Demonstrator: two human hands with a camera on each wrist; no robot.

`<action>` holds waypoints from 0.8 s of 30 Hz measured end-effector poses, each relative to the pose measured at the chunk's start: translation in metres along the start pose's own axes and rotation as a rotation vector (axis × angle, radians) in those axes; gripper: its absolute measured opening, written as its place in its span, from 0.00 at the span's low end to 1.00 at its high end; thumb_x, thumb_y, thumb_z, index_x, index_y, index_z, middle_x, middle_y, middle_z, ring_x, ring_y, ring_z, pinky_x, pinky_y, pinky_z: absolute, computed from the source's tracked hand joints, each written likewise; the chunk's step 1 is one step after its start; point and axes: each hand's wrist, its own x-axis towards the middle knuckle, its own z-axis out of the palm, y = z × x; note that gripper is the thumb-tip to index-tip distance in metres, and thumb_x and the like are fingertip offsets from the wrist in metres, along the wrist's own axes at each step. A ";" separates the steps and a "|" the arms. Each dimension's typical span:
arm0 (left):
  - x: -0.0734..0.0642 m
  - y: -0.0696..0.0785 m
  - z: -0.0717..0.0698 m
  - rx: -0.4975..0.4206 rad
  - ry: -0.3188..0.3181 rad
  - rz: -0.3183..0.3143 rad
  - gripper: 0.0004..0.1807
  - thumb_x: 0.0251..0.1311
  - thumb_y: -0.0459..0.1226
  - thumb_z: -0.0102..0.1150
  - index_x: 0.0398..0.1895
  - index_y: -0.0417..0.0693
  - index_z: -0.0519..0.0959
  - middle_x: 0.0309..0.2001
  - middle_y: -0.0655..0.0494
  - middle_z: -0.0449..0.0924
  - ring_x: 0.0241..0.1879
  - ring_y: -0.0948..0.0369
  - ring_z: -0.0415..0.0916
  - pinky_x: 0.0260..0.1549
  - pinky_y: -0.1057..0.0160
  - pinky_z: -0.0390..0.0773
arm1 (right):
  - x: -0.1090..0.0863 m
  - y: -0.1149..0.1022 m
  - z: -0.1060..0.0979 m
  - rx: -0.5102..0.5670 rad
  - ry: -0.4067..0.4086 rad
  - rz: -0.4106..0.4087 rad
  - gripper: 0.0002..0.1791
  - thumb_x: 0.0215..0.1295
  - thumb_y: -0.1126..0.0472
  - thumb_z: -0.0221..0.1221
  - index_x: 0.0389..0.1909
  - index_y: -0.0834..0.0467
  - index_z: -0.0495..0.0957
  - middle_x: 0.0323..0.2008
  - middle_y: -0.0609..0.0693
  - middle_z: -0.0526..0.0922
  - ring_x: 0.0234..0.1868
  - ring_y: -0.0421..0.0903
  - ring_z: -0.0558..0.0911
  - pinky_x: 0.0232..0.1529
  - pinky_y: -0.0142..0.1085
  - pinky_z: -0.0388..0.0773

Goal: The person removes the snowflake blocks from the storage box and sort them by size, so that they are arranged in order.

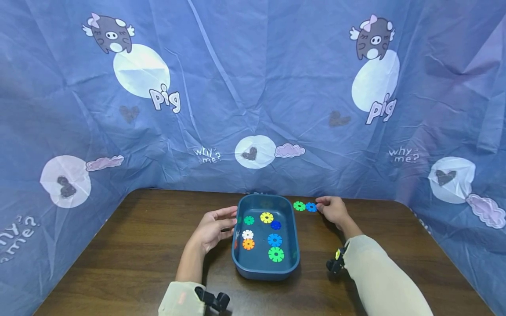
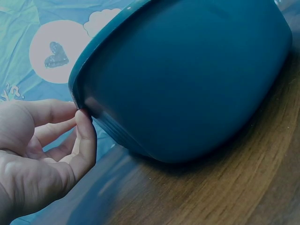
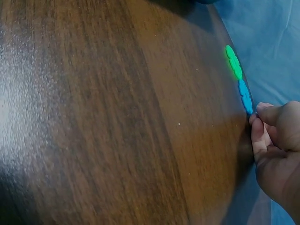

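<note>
Left hand (image 1: pixel 211 228) touches the left rim of the tub (image 1: pixel 265 274), likely light and stiff; whether it pinches, I cannot tell. Far right, right hand (image 1: pixel 334 210) pinches the blue disc (image 1: pixel 311 206) beside the green disc (image 1: pixel 299 206): probably light, slippery, best held edgewise.

The person's left hand (image 1: pixel 211 229) was turned inward, its fingers loosely bent; the right hand (image 1: pixel 334 210) was stretched farther forward, thumb and fingertip together in a pinch.

Discs (image 1: pixel 274 240) in and right of tub (image 1: pixel 265 275)
</note>
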 end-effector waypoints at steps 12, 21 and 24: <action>0.001 -0.001 -0.001 -0.006 0.001 -0.002 0.26 0.64 0.23 0.60 0.66 0.35 0.75 0.60 0.38 0.76 0.45 0.57 0.79 0.39 0.59 0.82 | 0.005 -0.007 -0.012 0.150 -0.114 -0.008 0.17 0.74 0.70 0.56 0.58 0.75 0.77 0.46 0.67 0.84 0.42 0.48 0.84 0.41 0.37 0.84; 0.000 -0.001 -0.001 -0.005 -0.002 0.003 0.25 0.65 0.24 0.59 0.67 0.34 0.74 0.60 0.37 0.76 0.45 0.57 0.79 0.39 0.60 0.81 | 0.008 -0.044 -0.018 0.025 -0.197 -0.142 0.19 0.73 0.63 0.60 0.58 0.72 0.78 0.45 0.64 0.84 0.41 0.53 0.83 0.44 0.48 0.83; 0.001 -0.001 0.000 -0.006 0.000 -0.001 0.25 0.64 0.24 0.60 0.66 0.35 0.75 0.60 0.38 0.76 0.45 0.57 0.79 0.39 0.60 0.82 | 0.006 -0.061 -0.018 -0.046 -0.231 -0.213 0.18 0.74 0.62 0.59 0.57 0.70 0.80 0.47 0.62 0.85 0.44 0.56 0.84 0.47 0.50 0.82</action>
